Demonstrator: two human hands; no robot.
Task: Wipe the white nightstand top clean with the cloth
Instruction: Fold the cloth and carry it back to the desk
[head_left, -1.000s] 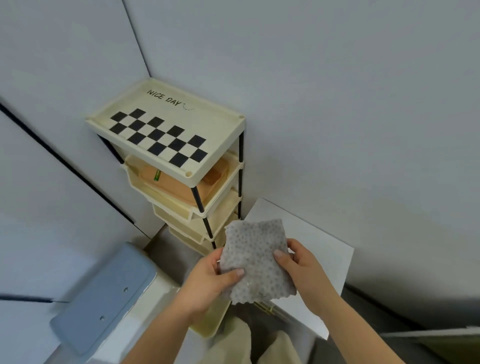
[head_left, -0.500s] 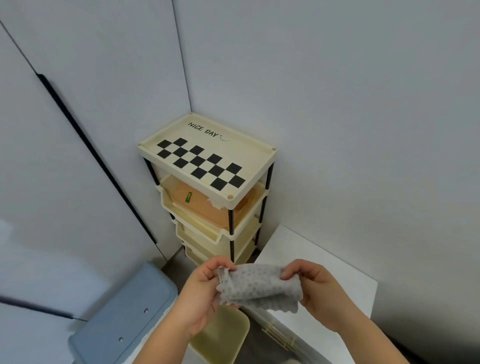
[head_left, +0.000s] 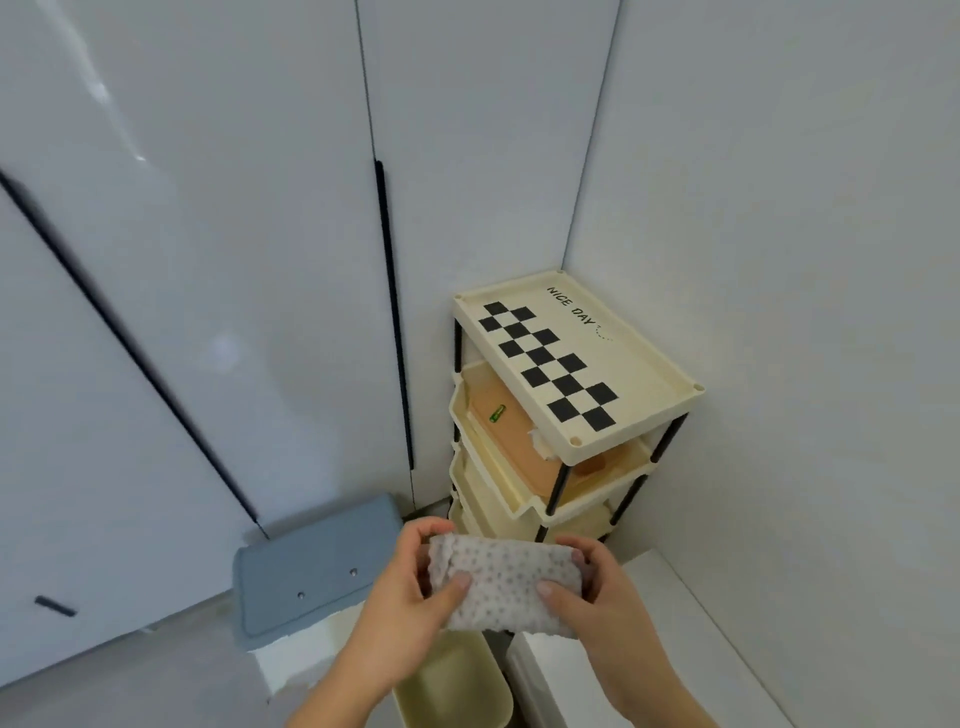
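Two hands hold one cloth at 6 o'clock. The left hand pinches its left end, the right hand its right end. The cloth is grey, dotted and folded. One white nightstand sits at 5 o'clock, below the cloth.

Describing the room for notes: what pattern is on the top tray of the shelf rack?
Black checkerboard squares on cream top tray, head view.

Bright even light, soft shadows, wide-angle bending at edges, slight blur
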